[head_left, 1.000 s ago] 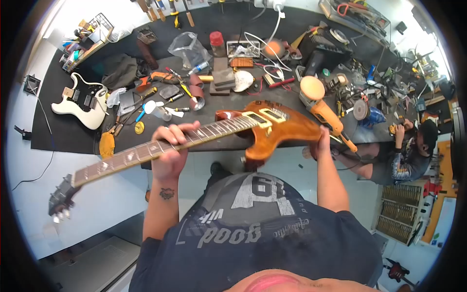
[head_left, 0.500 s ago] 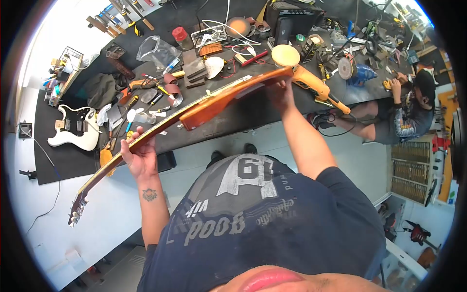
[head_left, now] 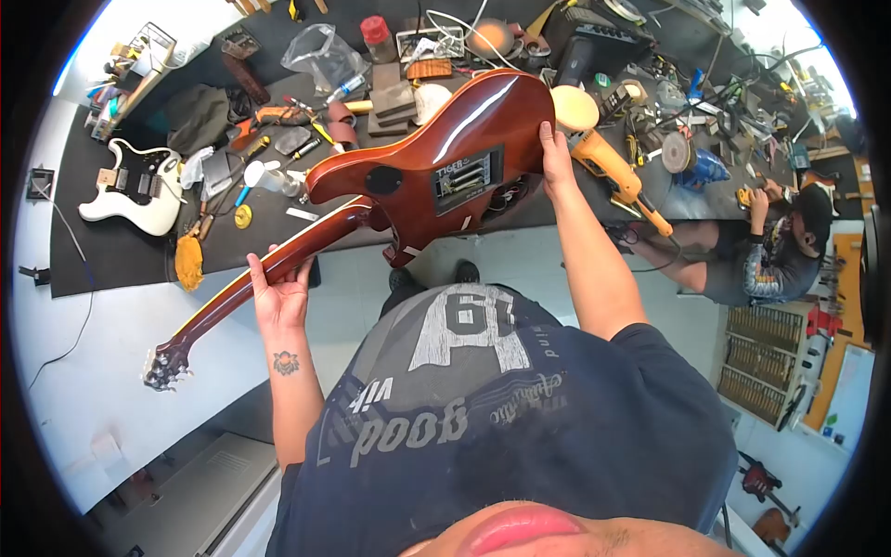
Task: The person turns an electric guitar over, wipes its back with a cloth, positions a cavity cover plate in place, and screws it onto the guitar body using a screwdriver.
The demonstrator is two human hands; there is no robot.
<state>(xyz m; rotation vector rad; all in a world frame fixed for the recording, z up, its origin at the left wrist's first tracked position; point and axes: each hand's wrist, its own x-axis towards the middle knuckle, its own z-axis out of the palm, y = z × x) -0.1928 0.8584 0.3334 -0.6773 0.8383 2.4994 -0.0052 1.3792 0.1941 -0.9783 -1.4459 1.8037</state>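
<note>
An electric guitar with a glossy red-brown body is held above the workbench's front edge, its back turned up toward me. My left hand supports the neck, thumb on one side and fingers partly hidden behind it. My right hand grips the body's far right end, with its fingers mostly out of sight. A rectangular opening in the back shows springs and the word TIGER. Beside it, wires show in a dark cavity. The headstock points down to the left.
On the cluttered dark workbench lie a white guitar body, a yellow polisher, a blue grinder and a red-lidded jar. Another person works at the right end. A drawer cabinet stands behind that person.
The guitar has turned from edge-on to back-up, so its cavities now show. Its headstock moved slightly right, and my left hand lowered a little. My view shifted slightly.
</note>
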